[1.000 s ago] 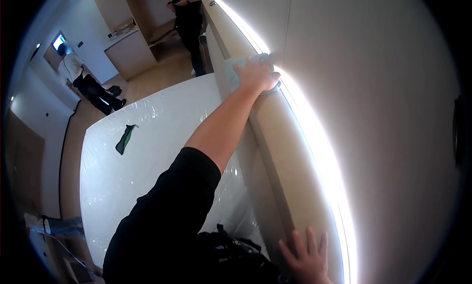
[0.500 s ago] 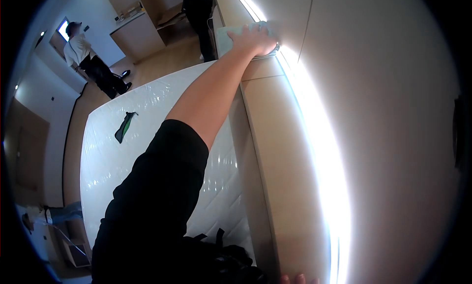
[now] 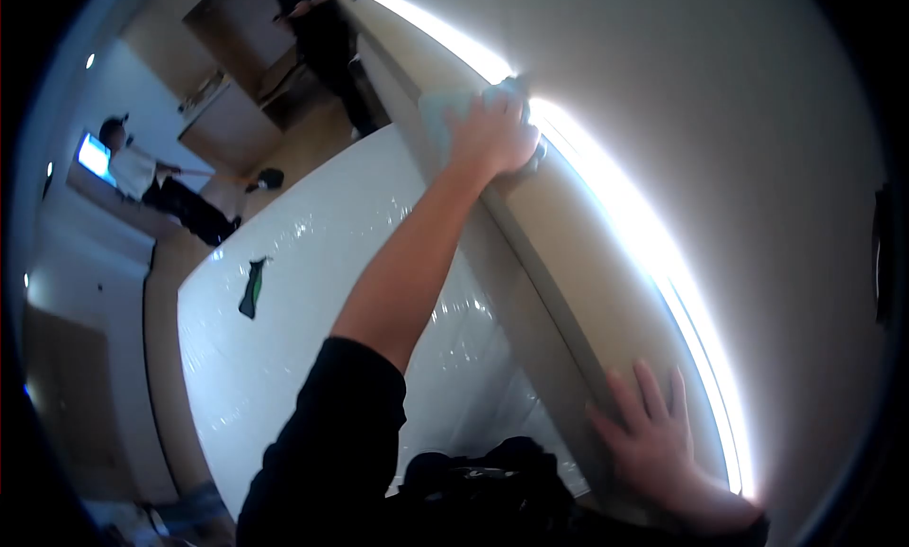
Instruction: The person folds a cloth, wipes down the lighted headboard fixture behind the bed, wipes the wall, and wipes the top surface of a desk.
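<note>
left hand [image 3: 493, 138] half-curled, holding cloth [image 3: 436, 121] on ledge [image 3: 561, 236] | right hand [image 3: 658, 449] spread, gripping nothing | likely light, limp; grip bunched middle

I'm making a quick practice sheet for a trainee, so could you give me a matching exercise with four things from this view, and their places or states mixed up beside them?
Things:
1. Left hand
2. Right hand
3. Light strip
4. Black-and-green item

Places or states:
A. Lying on the plastic-covered mattress
B. Fingers spread, without a cloth
C. On a pale blue cloth
D. Glowing between the ledge and the wall

Right pairs: 1-C, 2-B, 3-D, 4-A
</note>
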Motion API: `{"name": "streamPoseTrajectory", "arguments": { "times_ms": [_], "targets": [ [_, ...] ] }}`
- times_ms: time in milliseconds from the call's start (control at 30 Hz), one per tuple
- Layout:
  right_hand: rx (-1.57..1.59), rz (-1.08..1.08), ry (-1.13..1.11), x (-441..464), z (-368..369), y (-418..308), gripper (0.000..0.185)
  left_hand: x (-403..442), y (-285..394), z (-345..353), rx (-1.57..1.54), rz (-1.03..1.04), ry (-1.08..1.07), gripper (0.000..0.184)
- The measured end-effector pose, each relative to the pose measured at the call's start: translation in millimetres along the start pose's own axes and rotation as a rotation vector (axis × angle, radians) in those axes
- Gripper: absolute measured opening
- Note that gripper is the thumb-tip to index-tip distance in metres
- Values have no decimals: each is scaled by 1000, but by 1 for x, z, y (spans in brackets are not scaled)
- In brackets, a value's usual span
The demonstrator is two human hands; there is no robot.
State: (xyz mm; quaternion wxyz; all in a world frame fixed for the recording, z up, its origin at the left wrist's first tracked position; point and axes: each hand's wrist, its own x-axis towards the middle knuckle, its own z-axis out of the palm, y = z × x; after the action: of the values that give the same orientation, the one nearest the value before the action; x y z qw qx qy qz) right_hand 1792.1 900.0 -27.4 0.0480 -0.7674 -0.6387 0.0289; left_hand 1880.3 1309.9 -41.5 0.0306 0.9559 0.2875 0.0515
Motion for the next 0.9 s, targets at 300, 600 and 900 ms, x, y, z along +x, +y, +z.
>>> {"name": "streamPoseTrajectory", "arguments": {
  "times_ms": [300, 600, 900],
  "targets": [
    [78, -155, 265, -33, 1, -20, 29, -220, 107, 0, -53, 484, 94, 62],
    [255, -495, 449, -36, -13, -38, 27, -251, 112, 3, -198, 432, 208, 59],
    [566, -292, 247, -3, 11, -19, 24, -48, 5, 9, -126, -140, 98, 63]
  ]
}}
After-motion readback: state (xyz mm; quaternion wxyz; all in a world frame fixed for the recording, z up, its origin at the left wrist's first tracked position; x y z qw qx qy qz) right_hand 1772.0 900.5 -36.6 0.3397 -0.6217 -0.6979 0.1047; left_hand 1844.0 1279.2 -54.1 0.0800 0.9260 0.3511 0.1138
